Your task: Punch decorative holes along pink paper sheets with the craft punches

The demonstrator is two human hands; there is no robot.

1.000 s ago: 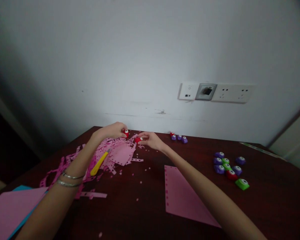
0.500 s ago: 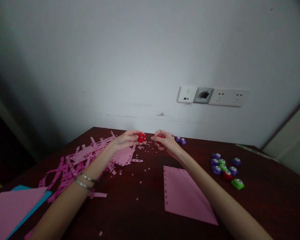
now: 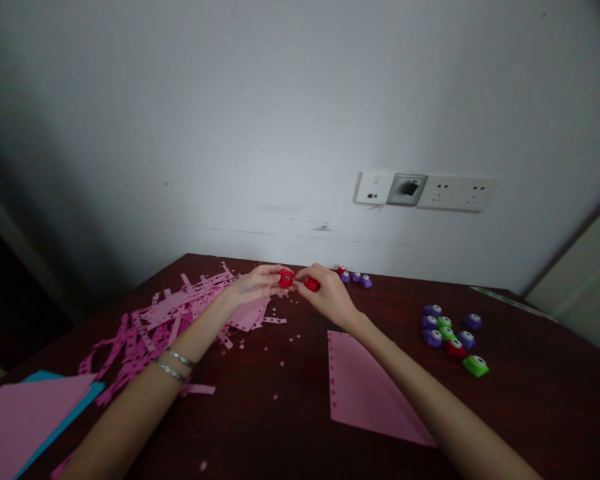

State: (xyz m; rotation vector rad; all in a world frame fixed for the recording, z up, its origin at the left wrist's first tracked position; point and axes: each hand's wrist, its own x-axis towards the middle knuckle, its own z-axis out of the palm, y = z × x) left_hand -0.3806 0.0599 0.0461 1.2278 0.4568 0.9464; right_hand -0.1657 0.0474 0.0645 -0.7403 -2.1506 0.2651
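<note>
My left hand [image 3: 257, 285] grips a small red paper punch [image 3: 286, 278] between thumb and fingers, above the far middle of the table. A dark round spot on the punch faces me. Close on its right, my right hand [image 3: 333, 293] is closed around a rounded red plastic piece [image 3: 311, 284]. The fingers cover much of that piece, so I cannot tell whether it is a second punch or a part of one. My right fingertips are at or very near the punch. Tiny pink paper bits [image 3: 282, 363] lie scattered on the table below.
Pink punched strips [image 3: 145, 333] are heaped at the left. A pink sheet [image 3: 365, 387] with a punched left edge lies under my right forearm. Green, purple and red punches [image 3: 445, 333] stand at the right, several more [image 3: 356, 277] near the wall. Pink and blue sheets [image 3: 35, 413] lie front left.
My right hand has moved left with the red piece, closing the gap to the punch. My left hand has shifted slightly right and down with its punch.
</note>
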